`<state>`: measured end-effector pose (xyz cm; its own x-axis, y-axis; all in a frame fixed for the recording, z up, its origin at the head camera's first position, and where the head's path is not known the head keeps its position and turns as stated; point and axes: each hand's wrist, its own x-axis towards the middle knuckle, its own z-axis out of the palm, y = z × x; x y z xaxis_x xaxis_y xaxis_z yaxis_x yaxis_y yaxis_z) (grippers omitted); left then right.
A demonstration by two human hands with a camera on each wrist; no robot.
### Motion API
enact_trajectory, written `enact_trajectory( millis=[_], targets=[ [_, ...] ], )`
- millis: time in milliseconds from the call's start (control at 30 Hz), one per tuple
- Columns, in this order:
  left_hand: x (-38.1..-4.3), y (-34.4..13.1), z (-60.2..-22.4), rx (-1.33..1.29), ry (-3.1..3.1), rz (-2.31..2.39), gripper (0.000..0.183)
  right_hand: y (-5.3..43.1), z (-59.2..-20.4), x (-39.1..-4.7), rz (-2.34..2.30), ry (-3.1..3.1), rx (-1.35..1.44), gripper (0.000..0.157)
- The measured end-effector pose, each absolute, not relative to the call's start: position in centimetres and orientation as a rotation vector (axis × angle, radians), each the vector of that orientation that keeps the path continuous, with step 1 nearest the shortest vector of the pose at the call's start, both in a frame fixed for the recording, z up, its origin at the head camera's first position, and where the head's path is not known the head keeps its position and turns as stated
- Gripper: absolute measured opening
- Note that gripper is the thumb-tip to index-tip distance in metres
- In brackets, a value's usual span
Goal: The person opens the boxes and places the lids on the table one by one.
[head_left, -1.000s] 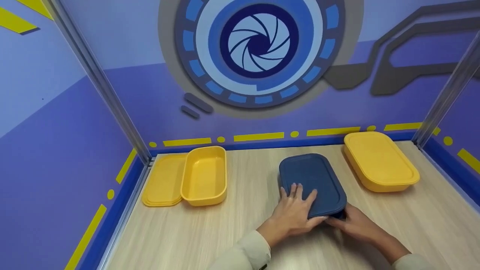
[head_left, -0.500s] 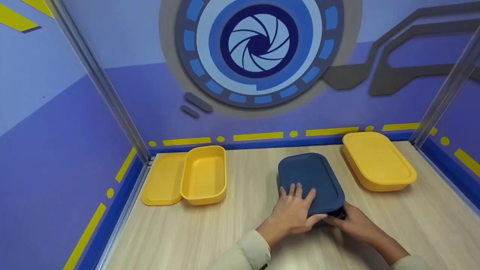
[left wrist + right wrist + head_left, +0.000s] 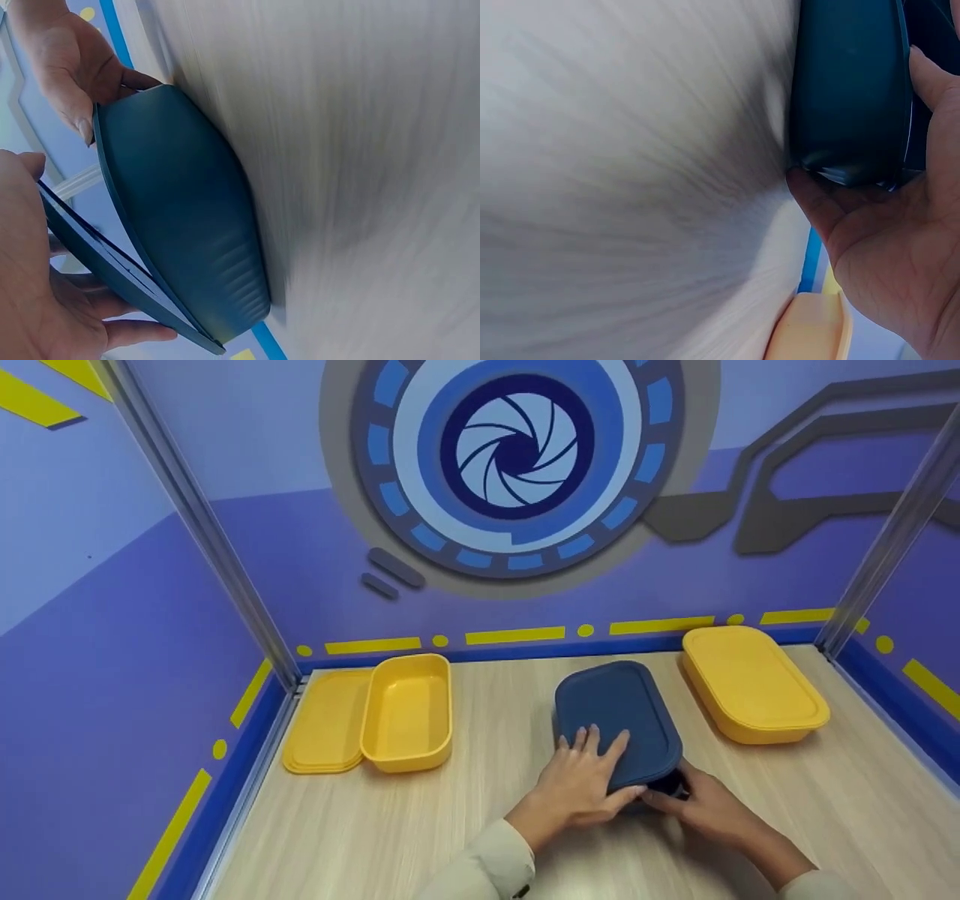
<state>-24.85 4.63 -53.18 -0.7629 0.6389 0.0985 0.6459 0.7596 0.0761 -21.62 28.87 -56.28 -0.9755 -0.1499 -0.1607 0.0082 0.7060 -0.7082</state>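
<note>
A dark blue lid (image 3: 611, 697) lies tilted over a dark blue food container (image 3: 180, 202), which stands on the table. In the left wrist view the lid's near end is raised off the rim, while its far end meets the container. My left hand (image 3: 574, 784) grips the lid, fingers spread over its top and left side, thumb at the near edge. With the thumb at the rim and fingers low on the wall, my right hand (image 3: 712, 806) holds the container's near right corner. The container's inside is mostly hidden by the lid.
To the left stands an uncovered yellow container (image 3: 409, 720), its side overlapping a flat yellow lid (image 3: 326, 724). A yellow container with its lid on (image 3: 754, 682) stands at the back right. A printed wall panel (image 3: 517, 615) borders the wooden table (image 3: 360, 832) behind.
The near end of the blue lid has tilted up, widening the dark gap above the container at the right hand. The left hand has shifted slightly with the lid; the yellow containers stay put.
</note>
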Motion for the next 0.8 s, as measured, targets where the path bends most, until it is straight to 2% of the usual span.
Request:
enact_trajectory(
  millis=[333,800],
  targets=[
    [-24.7,4.1,-53.3,-0.981,-2.87,-0.363,0.077,28.9,-55.9,-21.8,-1.025,2.704,-0.1,0.117],
    [-24.9,2.5,-54.0,-0.842,-2.681,-0.738,0.081,29.0,-55.6,-21.4,-0.966,2.67,-0.058,0.115]
  ],
)
